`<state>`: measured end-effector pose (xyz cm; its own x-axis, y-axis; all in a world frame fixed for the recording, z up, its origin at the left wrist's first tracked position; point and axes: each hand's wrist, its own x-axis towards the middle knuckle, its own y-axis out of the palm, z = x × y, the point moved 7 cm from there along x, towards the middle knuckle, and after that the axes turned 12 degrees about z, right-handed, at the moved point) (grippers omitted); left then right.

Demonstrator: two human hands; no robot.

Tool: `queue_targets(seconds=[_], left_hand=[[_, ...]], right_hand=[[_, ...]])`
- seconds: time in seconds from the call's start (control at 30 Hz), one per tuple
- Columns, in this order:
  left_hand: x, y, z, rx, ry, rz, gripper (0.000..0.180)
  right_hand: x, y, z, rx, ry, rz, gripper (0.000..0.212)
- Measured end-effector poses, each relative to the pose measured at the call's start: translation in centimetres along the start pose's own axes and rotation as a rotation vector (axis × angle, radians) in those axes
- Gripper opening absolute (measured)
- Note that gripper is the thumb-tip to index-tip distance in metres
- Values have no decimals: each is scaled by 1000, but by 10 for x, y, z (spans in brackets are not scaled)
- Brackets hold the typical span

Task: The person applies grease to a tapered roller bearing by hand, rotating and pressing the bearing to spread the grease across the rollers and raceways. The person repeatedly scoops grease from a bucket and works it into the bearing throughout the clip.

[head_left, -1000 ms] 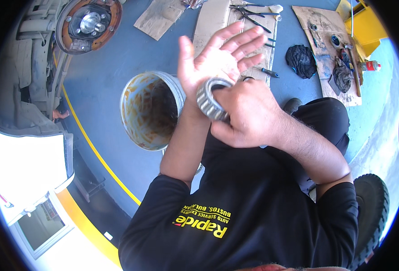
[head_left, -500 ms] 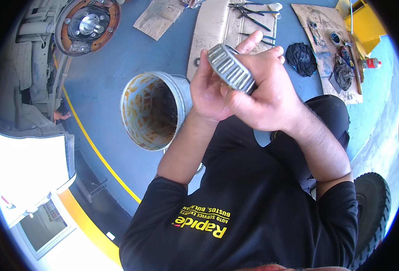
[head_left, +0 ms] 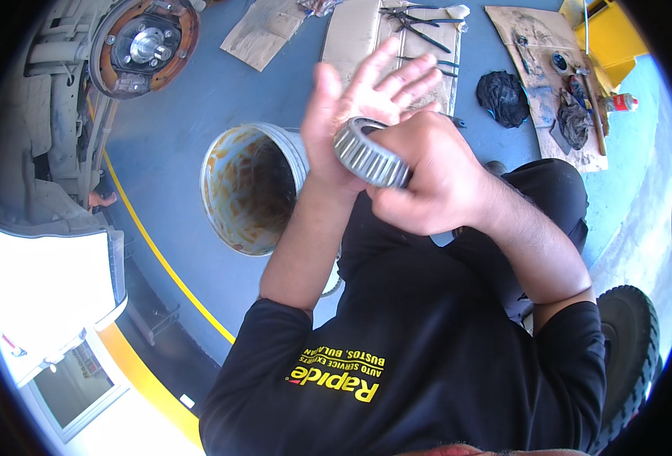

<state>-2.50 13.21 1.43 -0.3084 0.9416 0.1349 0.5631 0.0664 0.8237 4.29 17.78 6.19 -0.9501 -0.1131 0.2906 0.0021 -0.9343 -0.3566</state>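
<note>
A steel tapered roller bearing (head_left: pixel 372 159) with rollers around its outside is gripped in my right hand (head_left: pixel 435 171), the fingers hooked through its bore and the thumb along its near side. My left hand (head_left: pixel 343 114) is open behind it, palm up and fingers spread. One edge of the bearing lies against or just over that palm; exact contact is hard to make out. Left of my forearm, a grease-smeared bucket (head_left: pixel 299 152) lies tipped with its mouth toward the left.
At upper left is a wheel hub with brake shoes (head_left: pixel 147 47) on a vehicle. Pliers (head_left: pixel 420 23) lie on cardboard (head_left: pixel 355 34) ahead. Farther right are a black rag (head_left: pixel 503 99) and another cardboard sheet (head_left: pixel 530 42) with tools. A tyre (head_left: pixel 629 357) stands at lower right.
My left fingers have spread out and let go of the bearing. My right hand has closed through its bore and brought it lower and to the left, over the left palm.
</note>
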Motion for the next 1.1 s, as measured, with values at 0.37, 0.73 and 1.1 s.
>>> queue_targets(seconds=[0.37,0.73,1.1], left_hand=[[-1,31,-44,118,393,149,121],[10,11,-46,307,301,303,127],[2,13,-55,193,531,292,118]], right_hand=[[-12,-8,-54,1206,299,-71,27],[-15,31,-27,858,392,233,18],[-11,22,-55,1008,547,-234,19]])
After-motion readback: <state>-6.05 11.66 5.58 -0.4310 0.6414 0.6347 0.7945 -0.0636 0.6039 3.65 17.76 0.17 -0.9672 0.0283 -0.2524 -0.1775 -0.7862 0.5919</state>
